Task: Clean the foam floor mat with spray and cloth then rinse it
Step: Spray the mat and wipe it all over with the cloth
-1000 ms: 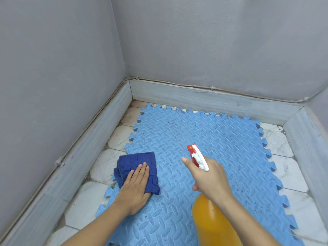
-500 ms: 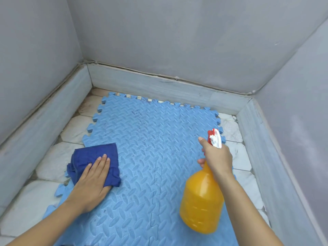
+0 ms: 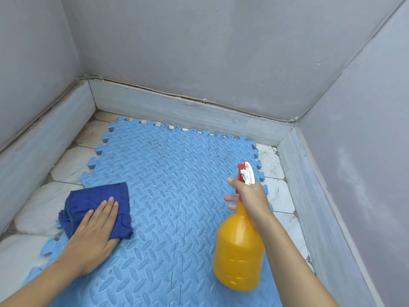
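A: You've got grey walls (image 3: 221, 52) boxing in this corner, and the blue mat (image 3: 166, 185) spread flat over the white tiles (image 3: 66, 167), its far edge close against the skirting.

B: And your left hand (image 3: 93, 235) lies flat on the dark blue cloth (image 3: 97, 209), fingers straight, palm pressing it onto the mat's left edge. Nothing curled there.

A: Over to your right hand (image 3: 252, 198), which is wrapped around the neck of the orange bottle (image 3: 239, 251), just under the red and white nozzle (image 3: 245, 173). The index finger reaches out ahead of the trigger.

B: The bottle hangs tilted above the mat's right side, nozzle pointing away from you, well apart from the cloth.
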The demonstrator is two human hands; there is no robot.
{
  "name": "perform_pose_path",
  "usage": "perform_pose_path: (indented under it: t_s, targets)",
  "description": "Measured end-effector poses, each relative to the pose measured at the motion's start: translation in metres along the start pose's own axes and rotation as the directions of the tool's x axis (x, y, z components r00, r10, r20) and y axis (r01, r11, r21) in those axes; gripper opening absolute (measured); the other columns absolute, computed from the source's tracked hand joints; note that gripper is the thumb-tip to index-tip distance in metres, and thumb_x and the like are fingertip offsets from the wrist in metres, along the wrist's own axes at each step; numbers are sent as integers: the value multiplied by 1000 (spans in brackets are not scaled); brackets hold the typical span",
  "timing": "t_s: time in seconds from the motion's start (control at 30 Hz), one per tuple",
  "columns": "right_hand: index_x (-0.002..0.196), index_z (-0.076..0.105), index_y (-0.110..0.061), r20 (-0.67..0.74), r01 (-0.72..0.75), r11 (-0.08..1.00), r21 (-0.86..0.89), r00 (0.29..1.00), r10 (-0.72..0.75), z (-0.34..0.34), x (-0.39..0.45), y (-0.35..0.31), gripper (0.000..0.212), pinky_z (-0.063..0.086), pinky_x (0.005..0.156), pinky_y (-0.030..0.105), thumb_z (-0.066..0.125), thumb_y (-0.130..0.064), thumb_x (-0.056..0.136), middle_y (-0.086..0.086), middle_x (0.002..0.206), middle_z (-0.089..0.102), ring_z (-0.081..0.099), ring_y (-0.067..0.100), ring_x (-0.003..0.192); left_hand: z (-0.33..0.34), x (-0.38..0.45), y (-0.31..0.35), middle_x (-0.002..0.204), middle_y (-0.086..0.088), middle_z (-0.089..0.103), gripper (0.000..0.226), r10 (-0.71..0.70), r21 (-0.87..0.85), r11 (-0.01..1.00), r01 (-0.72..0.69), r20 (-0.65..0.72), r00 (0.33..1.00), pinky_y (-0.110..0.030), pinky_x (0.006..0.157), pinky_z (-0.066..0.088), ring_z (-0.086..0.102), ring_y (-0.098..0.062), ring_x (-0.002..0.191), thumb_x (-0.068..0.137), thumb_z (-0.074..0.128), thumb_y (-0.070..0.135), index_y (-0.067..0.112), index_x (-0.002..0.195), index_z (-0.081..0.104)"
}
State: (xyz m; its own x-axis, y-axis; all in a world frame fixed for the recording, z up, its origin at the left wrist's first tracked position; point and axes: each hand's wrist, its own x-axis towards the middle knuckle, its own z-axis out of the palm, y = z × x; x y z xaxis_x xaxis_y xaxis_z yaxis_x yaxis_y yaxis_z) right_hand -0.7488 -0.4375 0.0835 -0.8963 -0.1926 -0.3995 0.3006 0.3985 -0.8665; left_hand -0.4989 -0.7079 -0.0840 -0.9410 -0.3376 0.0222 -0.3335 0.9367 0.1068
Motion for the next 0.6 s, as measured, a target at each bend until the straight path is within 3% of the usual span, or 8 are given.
perform_pose_path:
  t_s: [0.17, 0.3, 0.4, 0.47, 0.5, 0.57, 0.6]
  targets:
    - [87, 57, -16, -107, 43, 992, -115, 993, -55, -3, -3, 3, 24, 56, 59, 40, 70, -37, 86, 5, 79, 60, 68, 24, 50, -2, -2, 0, 150, -14, 36, 78, -9, 9, 1000, 9, 18, 1000, -30, 117, -3, -6, -11, 148, 84, 37, 47, -3, 143, 34]
    - [108, 58, -14, -40, 15, 1000, -2, 999, -15, -11, -3, 3, 33, 58, 58, 36, 71, -35, 85, 8, 97, 62, 73, 28, 70, -6, -2, 1, 150, -15, 36, 78, -14, -4, 1000, 14, 64, 998, -29, 117, -4, -7, -10, 148, 85, 36, 47, -4, 143, 35]
    - [107, 63, -15, -12, -31, 999, -24, 999, 30, -13, 0, 4, 36, 62, 65, 45, 75, -38, 82, 7, 97, 64, 61, 20, 84, -5, -3, 1, 151, -16, 33, 78, -22, -7, 1000, 23, 94, 995, -28, 117, -7, -5, -12, 148, 86, 34, 48, -3, 144, 34]
    - [98, 65, -24, -29, -31, 995, -91, 999, 29, -15, 2, 6, 30, 61, 72, 51, 73, -45, 78, 5, 84, 70, 65, 24, 82, -9, -3, 5, 157, -15, 19, 82, -52, -14, 998, 54, 101, 993, -26, 116, -12, -2, -14, 147, 86, 24, 53, -1, 149, 21]
    - [94, 66, -26, -25, -36, 989, -143, 999, 33, -16, 1, 7, 30, 60, 76, 53, 71, -49, 75, 2, 76, 71, 67, 27, 81, -13, 0, 7, 159, -10, 3, 87, -51, 0, 999, 51, 96, 994, -25, 115, -16, -7, -14, 146, 83, 13, 57, 3, 151, 7]
    - [92, 67, -20, 16, -71, 973, -219, 997, 76, -13, -7, 12, 32, 59, 78, 51, 71, -47, 76, 2, 69, 71, 67, 26, 79, -21, 3, 8, 155, 0, -23, 90, -57, -28, 998, 63, 192, 980, -28, 114, -18, -20, -10, 143, 73, -5, 60, 11, 148, -15]
    - [95, 68, -15, 59, -85, 969, -233, 993, 102, -14, -13, 16, 32, 58, 75, 48, 72, -43, 79, 5, 74, 72, 65, 24, 80, -24, 9, 11, 154, 2, -25, 90, -59, -59, 996, 73, 212, 976, -30, 115, -16, -21, -9, 142, 72, -6, 59, 12, 149, -16]
